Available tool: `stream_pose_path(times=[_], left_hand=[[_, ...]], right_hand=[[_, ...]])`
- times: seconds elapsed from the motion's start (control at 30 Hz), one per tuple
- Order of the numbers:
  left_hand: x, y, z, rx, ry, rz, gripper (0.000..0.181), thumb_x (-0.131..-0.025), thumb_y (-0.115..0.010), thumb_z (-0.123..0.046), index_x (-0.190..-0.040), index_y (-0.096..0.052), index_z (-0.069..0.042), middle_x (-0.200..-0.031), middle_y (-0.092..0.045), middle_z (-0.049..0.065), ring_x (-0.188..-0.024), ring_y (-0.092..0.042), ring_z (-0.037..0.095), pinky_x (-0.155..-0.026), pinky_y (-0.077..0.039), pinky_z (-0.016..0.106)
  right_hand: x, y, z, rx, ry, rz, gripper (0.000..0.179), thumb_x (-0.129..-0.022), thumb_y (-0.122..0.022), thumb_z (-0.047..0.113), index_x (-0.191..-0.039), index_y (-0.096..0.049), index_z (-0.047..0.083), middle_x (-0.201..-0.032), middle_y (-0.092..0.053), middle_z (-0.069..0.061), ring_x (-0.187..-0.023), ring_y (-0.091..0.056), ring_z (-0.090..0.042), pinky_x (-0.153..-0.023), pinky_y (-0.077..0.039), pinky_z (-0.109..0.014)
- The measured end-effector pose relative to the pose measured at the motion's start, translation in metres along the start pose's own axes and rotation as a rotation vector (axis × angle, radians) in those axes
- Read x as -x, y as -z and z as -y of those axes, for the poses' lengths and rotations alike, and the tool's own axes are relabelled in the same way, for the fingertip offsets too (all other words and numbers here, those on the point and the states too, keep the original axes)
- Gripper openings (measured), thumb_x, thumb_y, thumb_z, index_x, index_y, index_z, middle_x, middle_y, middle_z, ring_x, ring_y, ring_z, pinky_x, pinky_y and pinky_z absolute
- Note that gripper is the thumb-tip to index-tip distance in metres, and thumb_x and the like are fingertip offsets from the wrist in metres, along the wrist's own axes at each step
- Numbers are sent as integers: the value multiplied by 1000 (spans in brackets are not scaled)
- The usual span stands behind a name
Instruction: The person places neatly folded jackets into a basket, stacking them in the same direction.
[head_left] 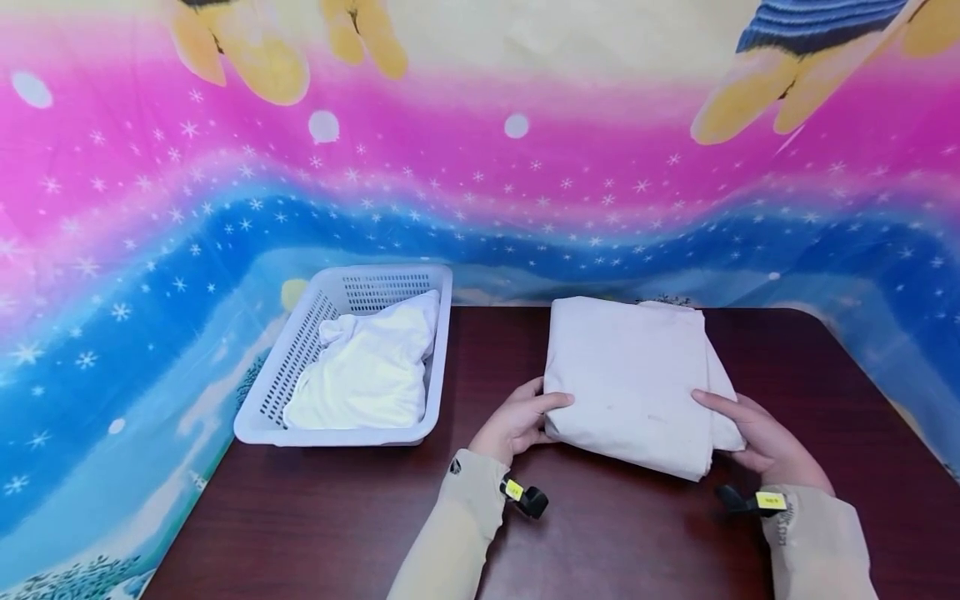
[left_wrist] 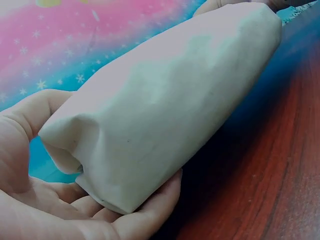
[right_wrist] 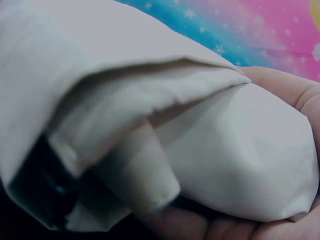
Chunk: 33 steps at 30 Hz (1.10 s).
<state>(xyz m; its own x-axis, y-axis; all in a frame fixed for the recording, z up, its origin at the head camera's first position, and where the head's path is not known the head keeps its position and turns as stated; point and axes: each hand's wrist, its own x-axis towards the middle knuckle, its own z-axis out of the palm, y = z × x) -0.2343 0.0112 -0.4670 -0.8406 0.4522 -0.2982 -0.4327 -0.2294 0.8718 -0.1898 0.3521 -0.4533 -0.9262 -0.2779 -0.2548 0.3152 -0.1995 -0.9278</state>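
Observation:
A folded off-white cloth (head_left: 626, 383) is held between both hands, over the right half of the table. My left hand (head_left: 517, 419) grips its left edge, thumb on top and fingers underneath, as the left wrist view shows beside the rounded fold (left_wrist: 165, 110). On the opposite side my right hand (head_left: 768, 442) grips the cloth, thumb on the upper face. Loose layers (right_wrist: 225, 150) and a short flap (right_wrist: 145, 170) hang out at that end in the right wrist view. The near side of the cloth appears raised off the table; its far underside is hidden.
To the left, a white perforated plastic basket (head_left: 442, 358) stands on the dark red-brown table (head_left: 330, 517) with a crumpled white cloth (head_left: 367, 367) inside. Behind the table hangs a pink and blue patterned backdrop (head_left: 450, 167). A black strap (head_left: 534, 502) dangles from the left wrist.

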Motion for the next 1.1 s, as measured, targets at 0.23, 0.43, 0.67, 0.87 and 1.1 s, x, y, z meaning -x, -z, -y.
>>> stream_pose_path(times=[0.23, 0.43, 0.67, 0.87, 1.1], left_hand=[[8, 4, -7, -16, -9, -16, 63, -90, -71, -16, -148, -48, -10, -121, -66, 15, -101, -67, 27, -81, -56, 44], [13, 8, -11, -23, -17, -20, 63, -89, -71, -16, -147, -49, -10, -119, -66, 14, -97, -67, 25, -77, -56, 40], [26, 9, -25, -46, -43, -19, 60, -90, -70, -17, -145, -49, -8, -118, -65, 14, -95, -67, 22, -75, -55, 37], [35, 4, -39, -65, -68, -25, 61, -91, -69, -18, -147, -47, -7, -122, -63, 14, -99, -65, 21, -77, -55, 35], [48, 1, -53, -82, -120, -32, 66, -92, -67, -18, -152, -42, -8, -130, -59, 15, -103, -62, 21, -82, -55, 36]], right_hand=[[1, -13, 6, 23, 45, 30, 23, -110, -44, 17, -121, -63, 23, -105, -75, 1, -93, -73, -13, -77, -60, -33], [2, -24, 11, 47, 65, 16, 21, -109, -46, 17, -120, -63, 21, -106, -75, 1, -94, -73, -14, -78, -60, -33], [6, -34, 18, 127, 80, -7, 22, -109, -48, 21, -130, -53, 23, -110, -72, 3, -96, -72, -13, -79, -60, -34], [9, -40, 23, 24, 130, 55, 26, -110, -43, 17, -129, -59, 23, -111, -73, 1, -97, -72, -14, -79, -60, -34], [14, -49, 28, -61, 160, 103, 28, -110, -38, 17, -128, -59, 20, -113, -71, 1, -99, -70, -14, -81, -60, -34]])
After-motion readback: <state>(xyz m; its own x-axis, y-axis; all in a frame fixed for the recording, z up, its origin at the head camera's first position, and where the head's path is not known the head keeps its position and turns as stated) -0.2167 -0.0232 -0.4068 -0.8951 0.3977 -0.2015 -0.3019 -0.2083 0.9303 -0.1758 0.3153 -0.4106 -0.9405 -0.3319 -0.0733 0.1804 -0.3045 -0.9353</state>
